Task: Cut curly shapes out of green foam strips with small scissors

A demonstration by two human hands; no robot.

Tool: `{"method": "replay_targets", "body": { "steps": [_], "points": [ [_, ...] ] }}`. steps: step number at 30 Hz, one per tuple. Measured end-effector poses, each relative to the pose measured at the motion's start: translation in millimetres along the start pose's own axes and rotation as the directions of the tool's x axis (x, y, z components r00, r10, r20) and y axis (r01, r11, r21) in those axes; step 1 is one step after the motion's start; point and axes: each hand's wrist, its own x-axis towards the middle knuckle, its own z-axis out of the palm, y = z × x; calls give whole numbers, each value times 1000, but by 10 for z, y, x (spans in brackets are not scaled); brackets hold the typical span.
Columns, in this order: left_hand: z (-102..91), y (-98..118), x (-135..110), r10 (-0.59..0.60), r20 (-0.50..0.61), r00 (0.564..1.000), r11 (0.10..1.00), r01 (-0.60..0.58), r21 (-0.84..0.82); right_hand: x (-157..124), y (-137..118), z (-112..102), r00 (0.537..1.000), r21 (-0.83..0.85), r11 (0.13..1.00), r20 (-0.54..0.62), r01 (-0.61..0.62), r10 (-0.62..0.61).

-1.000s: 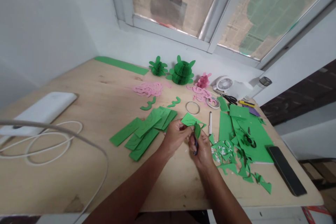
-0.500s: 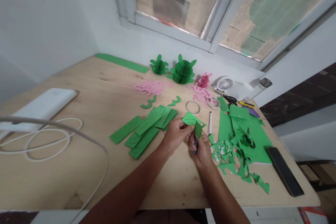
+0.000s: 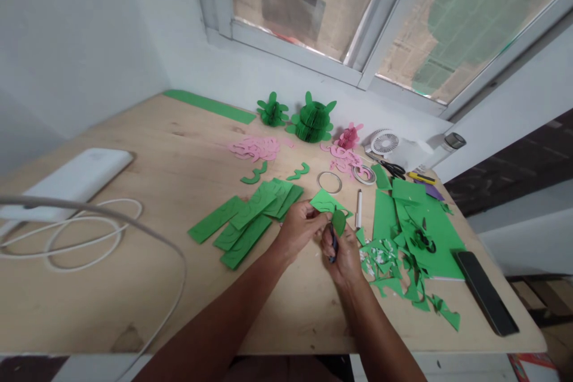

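My left hand (image 3: 299,228) pinches a piece of green paper (image 3: 326,204) just above the wooden table (image 3: 147,274). My right hand (image 3: 344,256) is closed round a dark-handled cutting tool (image 3: 332,245), scissors or a knife, I cannot tell which, that meets the paper's lower edge, where a curved green flap hangs. Left of my hands lies a fan of green paper strips (image 3: 248,218). Right of them lies a heap of green offcuts (image 3: 394,262) on green sheets (image 3: 421,221).
Green paper ornaments (image 3: 311,122) and a pink one (image 3: 348,136) stand by the wall, with pink cutouts (image 3: 255,148), tape rolls (image 3: 329,182), a pen (image 3: 359,209), black scissors (image 3: 390,167) and a small fan (image 3: 385,143). A phone (image 3: 486,299) lies right; a white device (image 3: 67,182) and cable (image 3: 89,233) left.
My hands and the green paper stay nearly in place, working at the same spot. The view has shifted slightly.
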Motion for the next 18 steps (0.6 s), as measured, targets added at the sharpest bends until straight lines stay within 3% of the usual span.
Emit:
{"method": "replay_targets", "body": {
  "steps": [18],
  "points": [
    [-81,51,4,-22,32,999,998,20,52,-19,-10,28,1000,-72,997,-14,5,-6]
  ]
}}
